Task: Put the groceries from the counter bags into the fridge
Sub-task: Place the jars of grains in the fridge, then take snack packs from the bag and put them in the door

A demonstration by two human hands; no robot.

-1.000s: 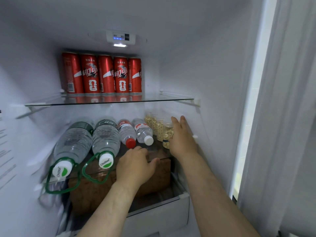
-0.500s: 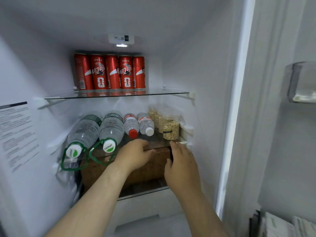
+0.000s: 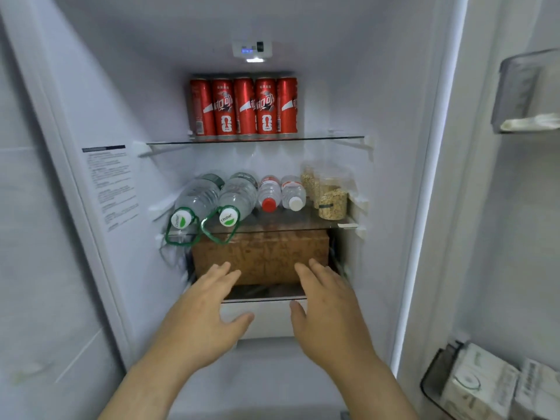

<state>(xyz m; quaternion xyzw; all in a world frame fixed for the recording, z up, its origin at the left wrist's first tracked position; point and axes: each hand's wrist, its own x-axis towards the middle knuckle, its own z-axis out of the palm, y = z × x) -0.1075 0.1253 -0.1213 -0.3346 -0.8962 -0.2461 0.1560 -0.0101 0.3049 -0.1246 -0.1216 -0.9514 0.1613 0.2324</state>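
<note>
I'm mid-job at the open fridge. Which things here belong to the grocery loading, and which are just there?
Job: red cans, large water bottles, small bottles, grain jars, brown box; left hand and right hand, both open and holding nothing.
Just there: wall sticker, control panel, door-bin cartons.

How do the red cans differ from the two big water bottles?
The red cans stand upright on the top shelf; the big water bottles lie on their sides one shelf lower. Cans sit at the back; bottles' caps reach the front edge. Both form neat rows.
</note>
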